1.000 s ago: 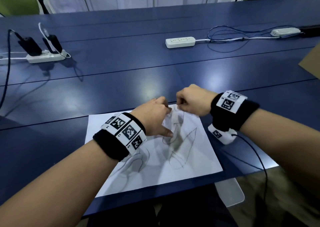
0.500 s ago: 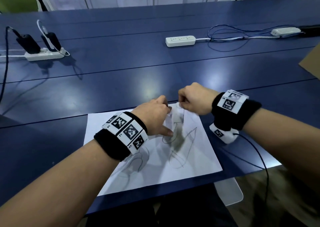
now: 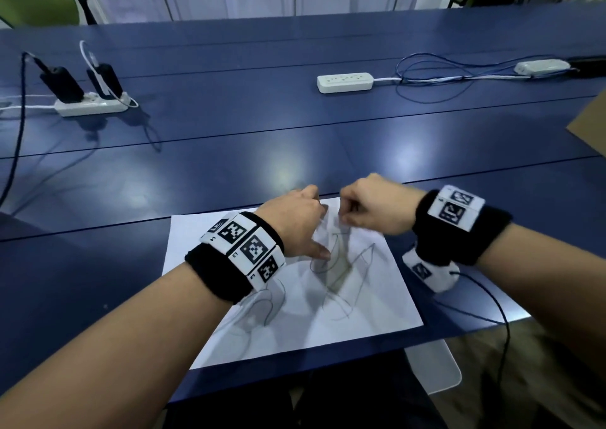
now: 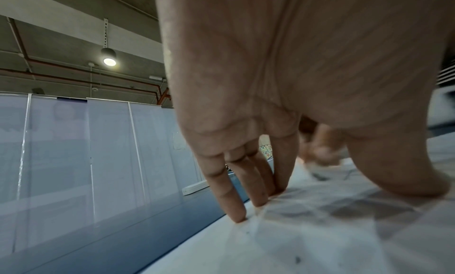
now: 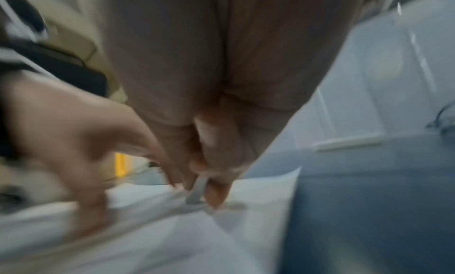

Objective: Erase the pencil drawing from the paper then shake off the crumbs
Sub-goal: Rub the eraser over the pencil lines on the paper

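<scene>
Head view, paper [image 3: 328,314]: lies flat on the blue table [image 3: 295,140] at the near edge, pencil drawing [image 3: 341,274] plain over the middle and lower left.
Head view, left hand [image 3: 295,222]: spread on the sheet's upper part, fingers straight, pinning it.
Head view, right hand [image 3: 370,210]: curled at the top edge; contents hidden from here.
Left wrist view, fingers [image 4: 236,196]: straight, tips pressed on the sheet; dark specks near them, possibly crumbs.
Right wrist view, eraser [image 5: 197,190]: blurred pale sliver pinched between thumb and fingertips, low end at the sheet.
Progress: rubbing under way at the top only, judging by the lines left.
Left to do: most of the drawing, then the shake-off.
</scene>
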Demonstrator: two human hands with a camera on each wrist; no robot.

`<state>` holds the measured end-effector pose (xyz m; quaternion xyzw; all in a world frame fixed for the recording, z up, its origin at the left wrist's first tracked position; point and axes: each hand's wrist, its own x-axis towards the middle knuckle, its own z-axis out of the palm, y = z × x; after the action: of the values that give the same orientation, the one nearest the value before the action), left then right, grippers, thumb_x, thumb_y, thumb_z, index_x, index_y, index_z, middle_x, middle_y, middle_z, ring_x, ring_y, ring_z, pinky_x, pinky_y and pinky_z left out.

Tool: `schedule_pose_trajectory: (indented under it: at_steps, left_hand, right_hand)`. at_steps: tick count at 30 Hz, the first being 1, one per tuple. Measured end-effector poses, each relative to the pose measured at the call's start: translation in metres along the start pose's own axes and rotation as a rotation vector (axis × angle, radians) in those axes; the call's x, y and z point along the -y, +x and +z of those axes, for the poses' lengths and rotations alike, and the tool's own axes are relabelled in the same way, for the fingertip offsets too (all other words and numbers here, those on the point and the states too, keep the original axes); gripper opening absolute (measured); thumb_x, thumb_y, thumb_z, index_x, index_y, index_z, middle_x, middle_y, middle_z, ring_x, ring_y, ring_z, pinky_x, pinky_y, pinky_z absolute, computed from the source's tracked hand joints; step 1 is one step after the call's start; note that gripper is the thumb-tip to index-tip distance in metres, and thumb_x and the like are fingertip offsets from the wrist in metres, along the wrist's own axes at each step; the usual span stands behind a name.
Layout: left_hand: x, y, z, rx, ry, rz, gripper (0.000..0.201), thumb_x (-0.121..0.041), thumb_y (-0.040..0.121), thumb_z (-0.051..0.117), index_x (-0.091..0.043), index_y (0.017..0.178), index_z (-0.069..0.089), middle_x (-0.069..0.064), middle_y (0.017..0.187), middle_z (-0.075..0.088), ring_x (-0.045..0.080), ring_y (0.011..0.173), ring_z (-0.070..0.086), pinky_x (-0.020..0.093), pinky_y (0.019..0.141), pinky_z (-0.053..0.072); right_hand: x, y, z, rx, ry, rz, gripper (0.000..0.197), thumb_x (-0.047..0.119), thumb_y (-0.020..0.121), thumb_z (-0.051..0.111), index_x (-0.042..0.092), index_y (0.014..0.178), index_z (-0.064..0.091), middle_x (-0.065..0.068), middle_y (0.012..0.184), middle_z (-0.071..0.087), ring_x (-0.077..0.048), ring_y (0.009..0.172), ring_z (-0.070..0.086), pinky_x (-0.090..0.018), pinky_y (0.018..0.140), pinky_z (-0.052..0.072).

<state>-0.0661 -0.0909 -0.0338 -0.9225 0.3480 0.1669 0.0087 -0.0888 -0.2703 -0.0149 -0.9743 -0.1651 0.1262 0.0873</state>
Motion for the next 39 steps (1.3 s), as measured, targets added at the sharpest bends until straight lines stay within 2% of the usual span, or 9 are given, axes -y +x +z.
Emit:
schedule_pose_trajectory:
  at_steps: [4,9,17,21,27,30,34,36,39]
  left_hand:
    - [-0.002,0.001,0.000,0.007,0.021,0.002,0.065,-0.061,0.072,0.069,-0.016,0.117,0.058,0.003,0.120,0.042,0.023,0.109,0.049,0.043,0.089,0.050]
    - [-0.003,0.000,-0.003,0.013,0.032,0.007,0.066,-0.060,0.074,0.069,-0.015,0.120,0.057,0.003,0.122,0.042,0.023,0.110,0.048,0.044,0.089,0.050]
    - [-0.006,0.000,-0.006,0.034,0.037,-0.020,0.065,-0.064,0.074,0.065,-0.018,0.120,0.059,0.001,0.119,0.043,0.021,0.110,0.049,0.041,0.088,0.050]
    - [-0.019,0.005,-0.009,-0.027,0.073,-0.055,0.065,-0.069,0.072,0.063,-0.018,0.113,0.062,0.002,0.114,0.046,0.022,0.108,0.051,0.034,0.074,0.044]
    - [-0.013,0.003,0.000,-0.040,0.042,-0.023,0.069,-0.068,0.071,0.066,-0.019,0.119,0.060,0.001,0.117,0.045,0.022,0.110,0.048,0.041,0.087,0.050]
    - [-0.014,0.001,-0.001,-0.031,0.058,-0.029,0.072,-0.069,0.072,0.064,-0.020,0.124,0.057,0.000,0.119,0.043,0.021,0.113,0.046,0.040,0.083,0.051]
    - [-0.014,0.004,-0.003,-0.031,0.086,-0.007,0.072,-0.071,0.071,0.063,-0.023,0.123,0.054,0.000,0.119,0.043,0.021,0.113,0.047,0.037,0.075,0.047]
    - [-0.014,0.005,-0.003,-0.026,0.093,0.000,0.072,-0.071,0.070,0.063,-0.023,0.123,0.054,-0.001,0.118,0.043,0.020,0.112,0.047,0.036,0.075,0.047]
    - [-0.014,0.005,-0.005,-0.027,0.091,0.006,0.072,-0.071,0.072,0.063,-0.021,0.124,0.054,0.000,0.117,0.043,0.020,0.111,0.047,0.035,0.073,0.045]
  right_hand:
    - [0.013,-0.016,0.012,0.039,0.013,-0.089,0.011,0.023,0.084,0.060,0.024,0.074,0.057,0.014,0.060,0.052,-0.012,0.067,0.051,-0.023,0.061,0.035]
    - [-0.009,0.011,-0.001,-0.088,-0.066,0.084,0.014,0.023,0.090,0.052,0.014,0.096,0.061,-0.007,0.094,0.067,-0.025,0.096,0.058,-0.025,0.068,0.035]
    - [-0.011,-0.004,0.011,-0.086,-0.015,0.020,0.014,0.030,0.089,0.058,0.019,0.096,0.062,-0.001,0.093,0.061,-0.017,0.086,0.052,-0.024,0.071,0.035]
    - [-0.012,-0.001,0.006,-0.098,-0.042,0.037,0.012,0.028,0.086,0.059,0.022,0.097,0.060,0.003,0.081,0.055,-0.019,0.080,0.051,-0.024,0.067,0.035]
    - [-0.009,-0.002,0.003,-0.067,-0.077,-0.011,0.016,0.028,0.086,0.058,0.022,0.100,0.065,0.002,0.088,0.069,-0.018,0.084,0.058,-0.027,0.069,0.044]
    - [-0.004,-0.002,0.005,-0.059,-0.131,-0.025,0.013,0.025,0.086,0.056,0.018,0.092,0.067,-0.001,0.087,0.069,-0.020,0.082,0.057,-0.024,0.063,0.035]
    - [0.007,-0.024,0.017,0.023,-0.082,-0.193,0.009,0.018,0.078,0.058,0.018,0.071,0.063,0.000,0.077,0.062,-0.023,0.071,0.058,-0.036,0.064,0.048]
    - [0.009,-0.029,0.018,0.073,-0.075,-0.199,0.008,0.017,0.078,0.058,0.019,0.073,0.064,0.001,0.080,0.062,-0.022,0.073,0.058,-0.038,0.066,0.050]
    - [-0.003,-0.011,0.007,0.010,-0.132,-0.134,0.008,0.018,0.080,0.059,0.016,0.076,0.065,-0.003,0.083,0.064,-0.025,0.079,0.059,-0.030,0.067,0.043]
